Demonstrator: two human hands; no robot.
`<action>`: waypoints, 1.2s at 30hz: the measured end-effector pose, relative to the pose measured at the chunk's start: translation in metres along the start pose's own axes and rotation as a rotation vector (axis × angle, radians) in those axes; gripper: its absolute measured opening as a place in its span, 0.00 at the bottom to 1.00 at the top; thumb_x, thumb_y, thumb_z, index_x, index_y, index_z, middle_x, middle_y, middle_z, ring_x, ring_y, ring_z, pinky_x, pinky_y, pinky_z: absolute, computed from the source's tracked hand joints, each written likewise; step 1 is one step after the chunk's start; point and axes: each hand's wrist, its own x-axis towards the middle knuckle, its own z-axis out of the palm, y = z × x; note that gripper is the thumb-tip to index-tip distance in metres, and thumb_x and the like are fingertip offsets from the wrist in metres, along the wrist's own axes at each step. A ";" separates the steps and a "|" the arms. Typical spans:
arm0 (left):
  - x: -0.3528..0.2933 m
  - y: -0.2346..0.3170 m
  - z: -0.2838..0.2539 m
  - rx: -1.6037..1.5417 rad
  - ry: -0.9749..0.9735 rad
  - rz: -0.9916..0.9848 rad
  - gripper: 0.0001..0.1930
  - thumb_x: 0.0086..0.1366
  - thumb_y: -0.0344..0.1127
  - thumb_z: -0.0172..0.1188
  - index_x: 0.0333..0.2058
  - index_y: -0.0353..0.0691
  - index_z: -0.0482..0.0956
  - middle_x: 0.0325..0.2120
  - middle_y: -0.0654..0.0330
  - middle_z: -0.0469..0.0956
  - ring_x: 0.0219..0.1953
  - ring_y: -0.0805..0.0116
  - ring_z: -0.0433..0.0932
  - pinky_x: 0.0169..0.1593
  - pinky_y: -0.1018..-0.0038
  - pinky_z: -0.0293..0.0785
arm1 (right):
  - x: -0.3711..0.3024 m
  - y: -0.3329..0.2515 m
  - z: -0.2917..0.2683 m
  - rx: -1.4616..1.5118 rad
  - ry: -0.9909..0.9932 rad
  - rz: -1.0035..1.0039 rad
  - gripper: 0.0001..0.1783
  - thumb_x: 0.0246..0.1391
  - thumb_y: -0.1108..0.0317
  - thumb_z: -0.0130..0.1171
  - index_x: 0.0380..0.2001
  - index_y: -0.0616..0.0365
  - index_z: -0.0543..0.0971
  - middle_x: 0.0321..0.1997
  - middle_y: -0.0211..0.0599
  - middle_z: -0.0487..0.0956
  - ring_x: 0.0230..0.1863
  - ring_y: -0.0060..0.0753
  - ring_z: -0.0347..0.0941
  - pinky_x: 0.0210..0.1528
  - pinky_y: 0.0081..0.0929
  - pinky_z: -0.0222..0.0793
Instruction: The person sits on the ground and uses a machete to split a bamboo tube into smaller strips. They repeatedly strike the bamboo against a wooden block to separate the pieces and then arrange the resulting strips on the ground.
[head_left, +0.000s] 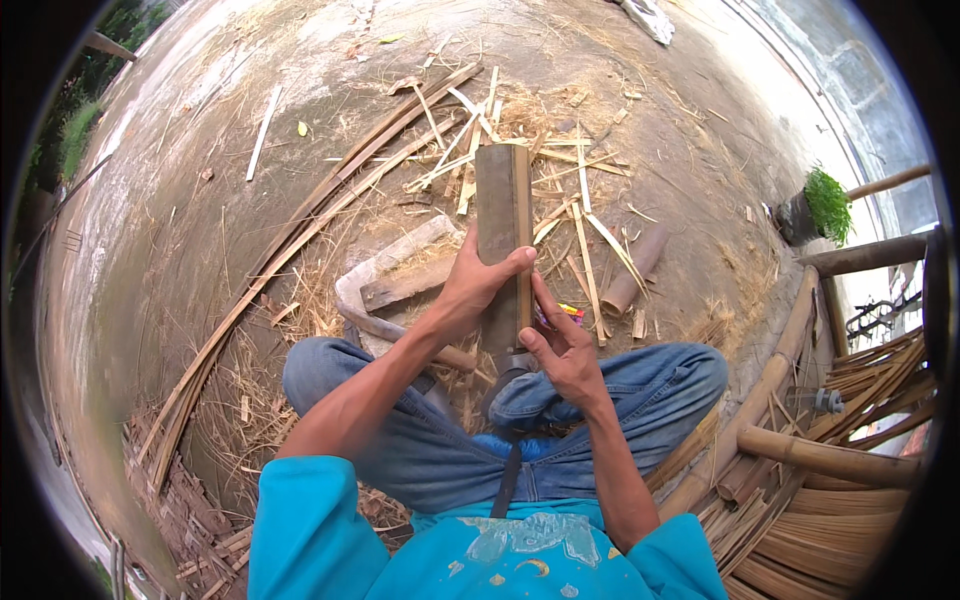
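Left hand (pixel 480 280) thumb presses across the face of a dark bamboo-like slat (pixel 500 200), its other fingers hidden behind; the right hand (pixel 570 365) sets a parted thumb and forefinger along the slat's right edge, though how tightly they close cannot be told. The slat stands lengthwise before the seated worker's blue jeans (pixel 650 395), above the ground (pixel 180 250). Some splitting looks done: pale strips (pixel 588 270) lie scattered beyond it, and long strips (pixel 268 268) curve toward the ground's left edge. The slat appears unsplit along its visible face, its shaping seemingly unfinished. Near the right edge, a bundle of slats (pixel 830 535) lies below a bamboo rail (pixel 830 457).
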 end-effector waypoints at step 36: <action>-0.118 0.117 -0.079 -0.284 -0.005 0.708 0.32 0.70 0.46 0.64 0.59 0.22 0.68 0.43 0.36 0.82 0.44 0.51 0.85 0.52 0.61 0.84 | 0.068 0.075 -0.110 0.374 0.161 0.279 0.31 0.67 0.48 0.59 0.65 0.55 0.69 0.58 0.39 0.77 0.56 0.38 0.75 0.62 0.39 0.71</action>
